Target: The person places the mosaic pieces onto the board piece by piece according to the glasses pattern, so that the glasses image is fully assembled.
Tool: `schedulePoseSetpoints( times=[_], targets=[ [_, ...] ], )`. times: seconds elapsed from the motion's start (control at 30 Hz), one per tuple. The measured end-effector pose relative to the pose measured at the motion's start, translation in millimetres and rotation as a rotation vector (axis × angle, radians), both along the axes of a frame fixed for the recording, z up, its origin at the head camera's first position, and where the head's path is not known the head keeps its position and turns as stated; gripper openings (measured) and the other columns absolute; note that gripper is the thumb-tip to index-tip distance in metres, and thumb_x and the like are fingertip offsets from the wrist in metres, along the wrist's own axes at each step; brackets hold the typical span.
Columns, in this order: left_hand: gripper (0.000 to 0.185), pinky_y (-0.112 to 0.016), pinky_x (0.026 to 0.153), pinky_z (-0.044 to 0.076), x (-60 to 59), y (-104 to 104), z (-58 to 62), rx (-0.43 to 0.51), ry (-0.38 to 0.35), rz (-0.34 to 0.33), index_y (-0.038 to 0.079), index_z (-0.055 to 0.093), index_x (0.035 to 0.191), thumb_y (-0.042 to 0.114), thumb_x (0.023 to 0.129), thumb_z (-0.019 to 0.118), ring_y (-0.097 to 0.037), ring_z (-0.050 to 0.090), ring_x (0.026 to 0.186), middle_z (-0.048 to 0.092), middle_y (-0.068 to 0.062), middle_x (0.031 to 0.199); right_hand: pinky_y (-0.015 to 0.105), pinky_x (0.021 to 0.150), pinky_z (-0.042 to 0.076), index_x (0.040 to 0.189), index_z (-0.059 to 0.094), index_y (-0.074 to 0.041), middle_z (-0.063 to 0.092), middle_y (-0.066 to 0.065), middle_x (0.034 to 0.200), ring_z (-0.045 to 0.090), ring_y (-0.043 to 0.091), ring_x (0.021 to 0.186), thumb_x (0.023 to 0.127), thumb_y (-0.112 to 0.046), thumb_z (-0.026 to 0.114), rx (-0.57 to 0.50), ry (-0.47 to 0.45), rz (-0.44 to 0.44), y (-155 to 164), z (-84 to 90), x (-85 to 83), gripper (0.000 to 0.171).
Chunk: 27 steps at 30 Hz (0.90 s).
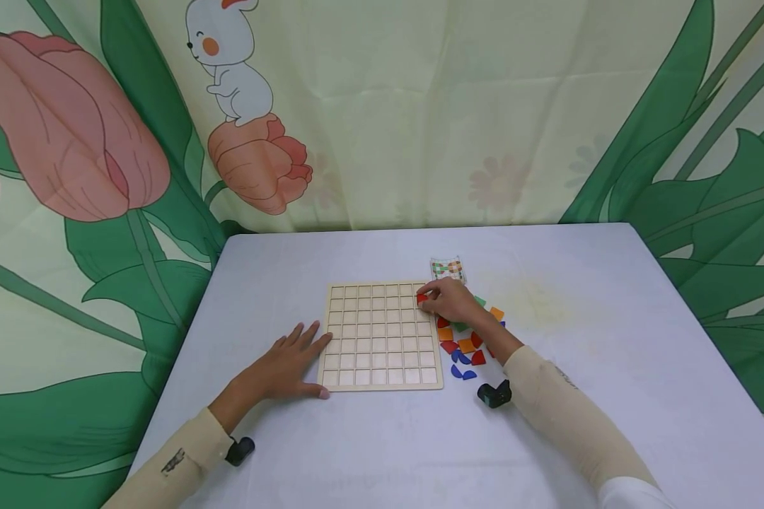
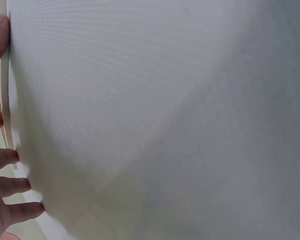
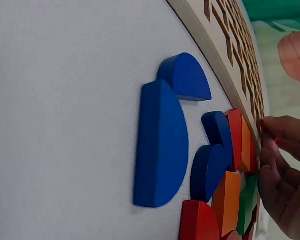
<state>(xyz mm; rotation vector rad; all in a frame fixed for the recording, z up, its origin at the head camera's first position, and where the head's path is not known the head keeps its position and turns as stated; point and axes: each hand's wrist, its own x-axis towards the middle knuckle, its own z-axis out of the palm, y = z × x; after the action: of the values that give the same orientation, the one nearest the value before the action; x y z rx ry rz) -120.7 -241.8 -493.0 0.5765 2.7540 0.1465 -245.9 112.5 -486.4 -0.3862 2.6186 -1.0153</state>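
There, a red piece [image 1: 422, 298] was pinched in the right hand [image 1: 452, 300] over the far right cells of the wooden grid board [image 1: 379, 336], while the left hand [image 1: 286, 367] lay flat, fingers spread, at its near left edge.

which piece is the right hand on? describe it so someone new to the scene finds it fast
Start at the wooden grid board in the middle of the white table. At its far right corner, the right hand pinches a small red piece at the board's edge. Unlike the loose coloured pieces piled beside the board, it is the only one held in fingers.
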Motion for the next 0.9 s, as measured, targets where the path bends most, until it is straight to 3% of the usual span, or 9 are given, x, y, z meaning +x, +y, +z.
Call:
schedulePoseSetpoints(
  times=[0.3, 0.9],
  targets=[
    [0.11, -0.067, 0.113, 0.029, -0.5, 0.0, -0.2, 0.004, 0.01, -0.003, 0.022, 0.028, 0.16, 0.08, 0.075, 0.065, -0.046, 0.017, 0.152, 0.017, -0.015, 0.168, 0.025, 0.054, 0.045, 0.118, 0.072, -0.007, 0.065, 0.007, 0.089, 0.056, 0.017, 0.063, 0.091, -0.023, 0.076, 0.056, 0.042, -0.01, -0.3, 0.7, 0.6, 0.031],
    [0.11, -0.067, 0.113, 0.03, -0.3, -0.3, -1.7, 0.007, 0.01, 0.003, 0.022, 0.027, 0.16, 0.08, 0.074, 0.065, -0.046, 0.017, 0.153, 0.018, -0.014, 0.168, 0.026, 0.055, 0.04, 0.111, 0.076, -0.013, 0.066, 0.004, 0.084, 0.057, 0.016, 0.065, 0.087, -0.028, 0.079, 0.116, 0.035, -0.044, -3.8, 4.1, -2.0, 0.028]
  ],
)
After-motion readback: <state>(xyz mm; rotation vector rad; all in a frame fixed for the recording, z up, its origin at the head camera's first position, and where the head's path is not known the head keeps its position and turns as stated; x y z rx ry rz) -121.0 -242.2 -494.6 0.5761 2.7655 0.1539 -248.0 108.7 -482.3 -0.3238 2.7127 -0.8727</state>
